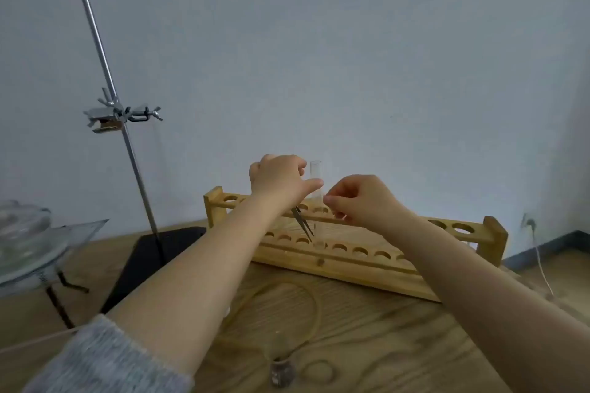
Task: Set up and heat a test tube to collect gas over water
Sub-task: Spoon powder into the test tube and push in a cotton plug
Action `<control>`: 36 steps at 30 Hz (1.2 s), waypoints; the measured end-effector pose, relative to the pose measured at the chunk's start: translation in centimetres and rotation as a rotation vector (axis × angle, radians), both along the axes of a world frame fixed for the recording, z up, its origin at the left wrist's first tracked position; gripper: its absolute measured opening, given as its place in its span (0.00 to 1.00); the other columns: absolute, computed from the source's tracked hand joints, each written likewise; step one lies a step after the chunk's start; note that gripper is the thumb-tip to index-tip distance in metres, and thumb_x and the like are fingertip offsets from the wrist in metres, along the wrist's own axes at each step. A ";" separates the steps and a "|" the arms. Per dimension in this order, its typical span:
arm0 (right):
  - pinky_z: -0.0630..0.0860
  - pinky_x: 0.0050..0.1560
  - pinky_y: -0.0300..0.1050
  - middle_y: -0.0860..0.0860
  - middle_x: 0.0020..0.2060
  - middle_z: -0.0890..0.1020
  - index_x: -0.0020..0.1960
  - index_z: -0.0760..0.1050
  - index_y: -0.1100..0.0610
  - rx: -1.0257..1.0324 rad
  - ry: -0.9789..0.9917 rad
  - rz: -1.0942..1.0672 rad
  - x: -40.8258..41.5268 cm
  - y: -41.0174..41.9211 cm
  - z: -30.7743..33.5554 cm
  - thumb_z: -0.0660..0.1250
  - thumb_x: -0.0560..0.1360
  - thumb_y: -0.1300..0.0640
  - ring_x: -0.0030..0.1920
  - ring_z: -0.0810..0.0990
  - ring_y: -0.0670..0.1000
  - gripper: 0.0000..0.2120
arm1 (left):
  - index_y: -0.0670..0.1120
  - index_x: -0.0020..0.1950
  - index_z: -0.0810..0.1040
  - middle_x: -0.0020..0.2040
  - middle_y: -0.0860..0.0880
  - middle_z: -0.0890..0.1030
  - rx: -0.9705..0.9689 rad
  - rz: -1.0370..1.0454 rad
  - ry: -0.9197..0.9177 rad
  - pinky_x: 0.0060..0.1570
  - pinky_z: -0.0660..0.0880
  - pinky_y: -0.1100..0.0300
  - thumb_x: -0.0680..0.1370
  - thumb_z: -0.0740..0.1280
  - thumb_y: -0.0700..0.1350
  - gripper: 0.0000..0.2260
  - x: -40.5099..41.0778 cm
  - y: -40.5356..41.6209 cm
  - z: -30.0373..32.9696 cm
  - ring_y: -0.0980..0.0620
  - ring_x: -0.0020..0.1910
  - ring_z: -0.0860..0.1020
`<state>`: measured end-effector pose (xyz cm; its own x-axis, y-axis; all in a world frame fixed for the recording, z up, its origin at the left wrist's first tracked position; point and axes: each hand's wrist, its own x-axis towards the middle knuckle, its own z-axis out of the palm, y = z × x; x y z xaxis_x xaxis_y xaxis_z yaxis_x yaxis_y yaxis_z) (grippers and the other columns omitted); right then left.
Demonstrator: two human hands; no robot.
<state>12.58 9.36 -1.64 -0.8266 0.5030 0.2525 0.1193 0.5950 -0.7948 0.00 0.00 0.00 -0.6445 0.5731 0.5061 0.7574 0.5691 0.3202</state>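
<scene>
Test tube (316,188) upright in wooden rack (351,260) along the desk's (367,344) far edge. Left hand (278,178): fingers pinch tube near mouth, tweezers (302,223) held beneath; right hand (357,199): fingers together just beside it (contents indiscernible). Thin glass—light, slippery, fragile; hold upper wall gently.

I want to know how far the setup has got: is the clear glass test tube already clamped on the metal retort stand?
No, the clear glass test tube stands upright in the wooden rack, and the stand's metal clamp holds nothing.
</scene>
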 end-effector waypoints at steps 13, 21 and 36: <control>0.82 0.49 0.49 0.54 0.39 0.84 0.43 0.79 0.55 -0.026 -0.004 -0.015 -0.9 0.7 -1.0 0.69 0.74 0.55 0.44 0.84 0.53 0.04 | 0.54 0.45 0.81 0.45 0.55 0.82 -0.066 0.051 -0.033 0.47 0.56 0.54 0.76 0.62 0.60 0.13 -0.1 1.9 -0.8 0.53 0.47 0.76; 0.81 0.49 0.47 0.53 0.38 0.84 0.43 0.79 0.56 -0.044 -0.017 -0.029 -1.0 0.3 -0.9 0.69 0.74 0.54 0.39 0.81 0.49 0.05 | 0.53 0.46 0.78 0.45 0.57 0.78 0.066 0.017 -0.076 0.50 0.58 0.54 0.77 0.61 0.58 0.11 0.3 1.0 0.5 0.54 0.47 0.74; 0.79 0.42 0.39 0.54 0.40 0.83 0.48 0.80 0.61 -0.124 -0.044 0.042 1.4 -2.7 -0.3 0.70 0.74 0.54 0.37 0.80 0.46 0.09 | 0.48 0.52 0.71 0.46 0.51 0.81 0.453 -0.216 -0.085 0.53 0.77 0.53 0.81 0.58 0.50 0.06 4.1 -5.7 5.6 0.54 0.46 0.80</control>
<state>13.95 6.62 -1.96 -0.8564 0.4929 0.1536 0.1328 0.4978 -0.8571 4.13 -5.69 5.62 -0.5849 0.4332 0.6858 0.8032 0.1917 0.5640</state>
